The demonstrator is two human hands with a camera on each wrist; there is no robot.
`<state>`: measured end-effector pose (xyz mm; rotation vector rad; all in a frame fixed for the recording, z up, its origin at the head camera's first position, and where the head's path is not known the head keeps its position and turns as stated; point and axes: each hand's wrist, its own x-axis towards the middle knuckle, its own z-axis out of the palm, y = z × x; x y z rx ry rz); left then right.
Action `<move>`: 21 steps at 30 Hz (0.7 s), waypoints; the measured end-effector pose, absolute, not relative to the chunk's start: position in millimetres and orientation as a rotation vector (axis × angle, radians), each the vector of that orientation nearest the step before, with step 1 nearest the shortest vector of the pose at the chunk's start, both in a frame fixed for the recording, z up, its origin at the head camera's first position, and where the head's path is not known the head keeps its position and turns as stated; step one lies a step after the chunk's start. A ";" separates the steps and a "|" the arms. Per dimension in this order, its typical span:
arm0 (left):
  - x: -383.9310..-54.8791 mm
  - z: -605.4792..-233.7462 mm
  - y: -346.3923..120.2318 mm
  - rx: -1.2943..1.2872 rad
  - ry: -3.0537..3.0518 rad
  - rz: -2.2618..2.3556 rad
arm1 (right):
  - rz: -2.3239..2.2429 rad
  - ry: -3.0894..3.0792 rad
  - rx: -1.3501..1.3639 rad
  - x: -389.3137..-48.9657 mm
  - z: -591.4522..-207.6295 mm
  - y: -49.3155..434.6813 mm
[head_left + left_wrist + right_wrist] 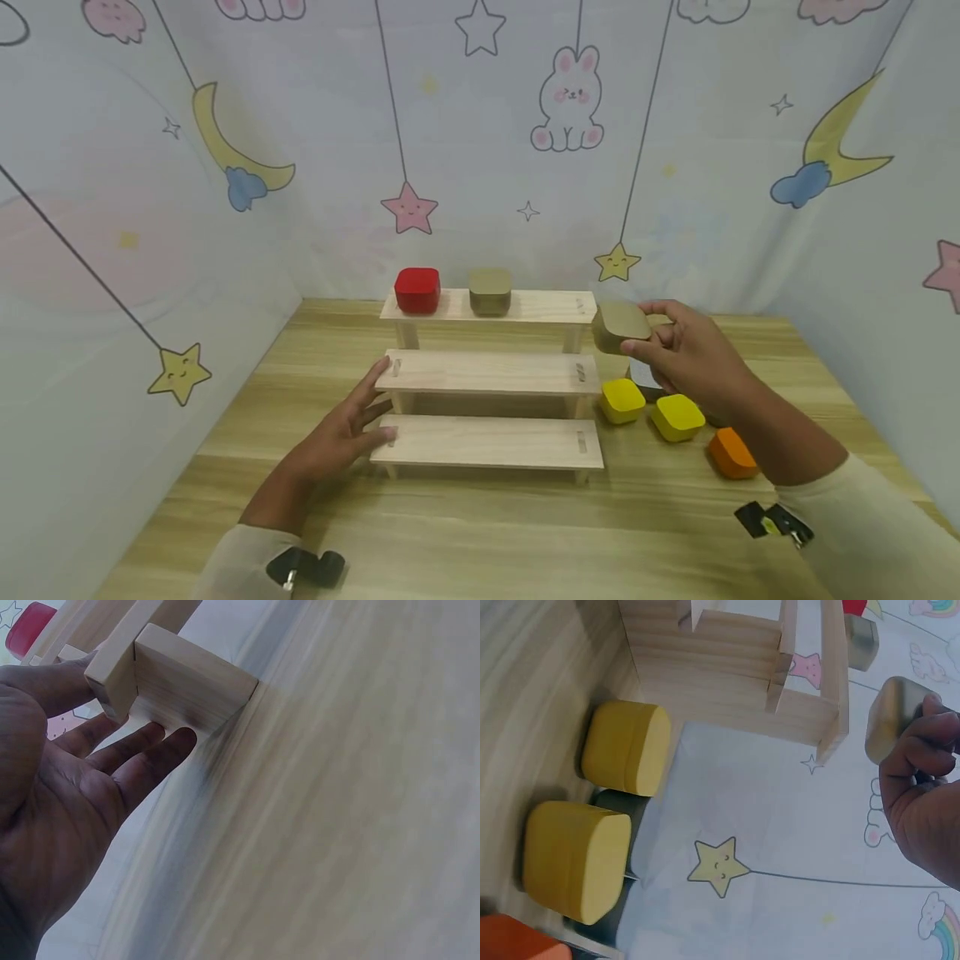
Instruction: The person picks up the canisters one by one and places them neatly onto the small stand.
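My right hand (693,354) pinches a gold rounded-square box (618,327) between thumb and fingers, raised just off the right end of the top step. In the right wrist view the held box (889,724) hangs apart from the wooden rack. That three-step rack (487,372) stands on the table; its top step bears a red box (417,291) at the left and another gold box (491,293) near the middle. At the rack's left end my left hand (333,442) touches the steps, fingers spread. The left wrist view shows this hand (71,772) with extended fingers beside a step's leg.
Right of the rack sit two yellow boxes (622,401) and an orange box (732,454). A grey-topped dark box (643,377) lies behind them, partly hidden by my right hand. A printed cloth (487,150) encloses the wood-grain table (480,533) at the back and sides.
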<state>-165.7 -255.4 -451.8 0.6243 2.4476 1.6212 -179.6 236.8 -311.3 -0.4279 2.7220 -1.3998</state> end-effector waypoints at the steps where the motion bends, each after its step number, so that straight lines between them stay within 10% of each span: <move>1: -165.8 -452.0 -255.3 0.630 2.444 1.622 | -1.377 2.737 -0.436 -182.1 -308.9 234.6; 21: -166.2 -450.6 -254.8 0.679 2.457 1.603 | -1.161 2.843 -0.452 -225.7 -287.6 186.8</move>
